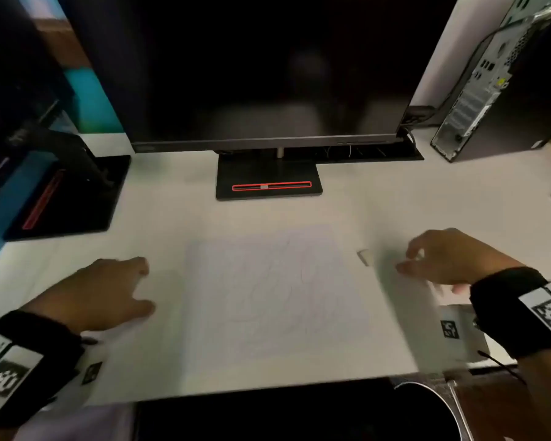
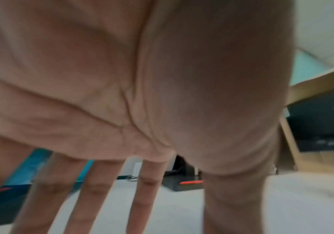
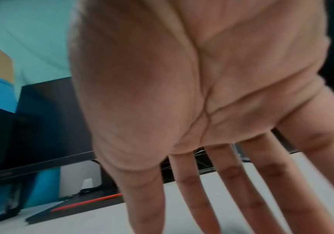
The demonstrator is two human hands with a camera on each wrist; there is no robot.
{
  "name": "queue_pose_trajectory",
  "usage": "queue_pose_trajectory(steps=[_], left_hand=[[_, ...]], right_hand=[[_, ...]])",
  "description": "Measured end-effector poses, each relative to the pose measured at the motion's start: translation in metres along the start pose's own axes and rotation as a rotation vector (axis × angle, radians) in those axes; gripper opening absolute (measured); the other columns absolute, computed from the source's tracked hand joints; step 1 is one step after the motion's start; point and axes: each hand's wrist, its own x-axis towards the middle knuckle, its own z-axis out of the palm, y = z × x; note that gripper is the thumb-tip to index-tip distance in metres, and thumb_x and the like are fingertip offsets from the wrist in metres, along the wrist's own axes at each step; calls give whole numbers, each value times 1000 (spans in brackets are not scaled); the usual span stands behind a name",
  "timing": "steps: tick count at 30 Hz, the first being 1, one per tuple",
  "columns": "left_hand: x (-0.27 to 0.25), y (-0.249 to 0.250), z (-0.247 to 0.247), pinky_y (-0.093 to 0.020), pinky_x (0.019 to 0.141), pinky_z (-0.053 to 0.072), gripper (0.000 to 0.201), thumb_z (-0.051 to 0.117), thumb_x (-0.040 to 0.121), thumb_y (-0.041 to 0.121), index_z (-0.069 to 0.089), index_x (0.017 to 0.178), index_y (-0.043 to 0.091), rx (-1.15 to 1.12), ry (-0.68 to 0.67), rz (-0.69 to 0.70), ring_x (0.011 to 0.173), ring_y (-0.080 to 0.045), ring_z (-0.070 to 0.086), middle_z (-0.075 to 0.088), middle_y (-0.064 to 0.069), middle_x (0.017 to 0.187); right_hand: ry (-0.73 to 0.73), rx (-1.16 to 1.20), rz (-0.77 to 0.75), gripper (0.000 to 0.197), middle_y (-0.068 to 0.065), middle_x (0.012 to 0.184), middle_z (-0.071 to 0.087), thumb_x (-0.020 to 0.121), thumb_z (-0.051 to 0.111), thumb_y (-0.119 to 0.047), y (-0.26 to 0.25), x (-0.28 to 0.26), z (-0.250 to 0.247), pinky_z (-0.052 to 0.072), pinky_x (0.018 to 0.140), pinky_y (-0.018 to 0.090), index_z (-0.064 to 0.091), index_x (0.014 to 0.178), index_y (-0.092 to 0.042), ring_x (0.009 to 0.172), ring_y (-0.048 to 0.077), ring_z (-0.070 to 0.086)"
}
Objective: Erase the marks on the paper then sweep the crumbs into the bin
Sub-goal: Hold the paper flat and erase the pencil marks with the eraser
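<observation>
Dark monitor [image 1: 261,68] (stand red-striped) beside a computer tower [image 1: 503,78].

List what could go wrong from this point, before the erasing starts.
1. The paper lies loose on the desk; the left hand rests beside it, not on it, so rubbing may slide or crease the sheet.
2. The eraser is small and the right hand is blurred; a hasty grip could flick it away.
3. The bin sits only under the desk's near right edge, so crumbs swept elsewhere would likely miss it.
</observation>
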Motion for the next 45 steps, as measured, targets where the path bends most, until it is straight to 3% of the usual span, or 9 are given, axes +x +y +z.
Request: queue_pose_trajectory(steps=[5, 9, 15, 21, 26, 31, 39, 42, 45], left_hand=[[-2, 79, -5, -9, 84, 35, 38, 64, 92, 47, 57, 128, 37, -253, 197, 423, 106, -5, 52, 59, 14, 118], [18, 127, -6, -26, 107, 37, 59, 56, 95, 56, 40, 149, 39, -201, 81, 610, 129, -8, 42, 46, 16, 140], [36, 157, -2, -51, 117, 30, 94, 58, 90, 66, -2, 159, 42, 75, -109, 498, 151, -27, -1, -4, 2, 167], [22, 163, 14, -45, 103, 47, 113, 74, 74, 65, 1, 157, 44, 107, -123, 489, 142, -29, 9, 6, 3, 154], [22, 171, 15, -53, 109, 41, 123, 77, 64, 74, 1, 156, 46, 79, -189, 427, 146, -34, -2, -1, 8, 156], [21, 173, 22, -58, 108, 40, 128, 76, 58, 80, -3, 154, 48, 83, -172, 409, 143, -34, 1, 0, 8, 154], [26, 176, 24, -63, 107, 38, 131, 77, 59, 79, -9, 153, 48, 125, -178, 392, 144, -39, -4, -6, 4, 153], [26, 177, 25, -63, 108, 38, 131, 77, 59, 78, -9, 154, 48, 128, -178, 396, 144, -39, -5, -6, 5, 153], [27, 177, 24, -64, 109, 36, 135, 79, 58, 78, -12, 154, 47, 142, -190, 398, 144, -39, -8, -9, 7, 155]], right_hand=[[88, 165, -162, 41, -3, 96, 66, 87, 74, -50, -27, 26, 19, 61, 56, 32, 66, 120, -28, 60, 22, 73], [72, 136, -234, 33, 0, 86, 68, 90, 73, -33, -38, 41, 23, 46, 54, 21, 66, 120, -22, 54, 11, 64], [68, 169, -310, 10, -6, 74, 70, 91, 74, -25, -43, 47, 22, 41, 47, 12, 67, 96, -19, 46, 5, 64], [52, 370, -506, 13, -10, 57, 66, 90, 75, -18, -58, 23, 34, 43, 56, 12, 72, 78, -18, 50, 0, 60], [-4, 444, -550, 7, 3, 69, 74, 92, 72, -16, -68, 21, 51, 58, 66, 26, 70, 86, -16, 61, 13, 73], [28, 357, -501, 19, -8, 57, 65, 94, 71, -27, -67, 29, 50, 45, 57, 22, 69, 79, -15, 48, 5, 55], [61, 184, -519, 32, 6, 68, 68, 96, 62, -29, -78, 33, 50, 43, 58, 29, 62, 71, -9, 54, 11, 49], [18, 116, -529, 35, -3, 57, 61, 97, 60, -30, -80, 31, 48, 40, 53, 23, 64, 71, -6, 48, 6, 45], [100, 120, -489, 36, 10, 64, 67, 96, 58, -28, -81, 40, 42, 45, 56, 31, 64, 73, -1, 51, 12, 48]])
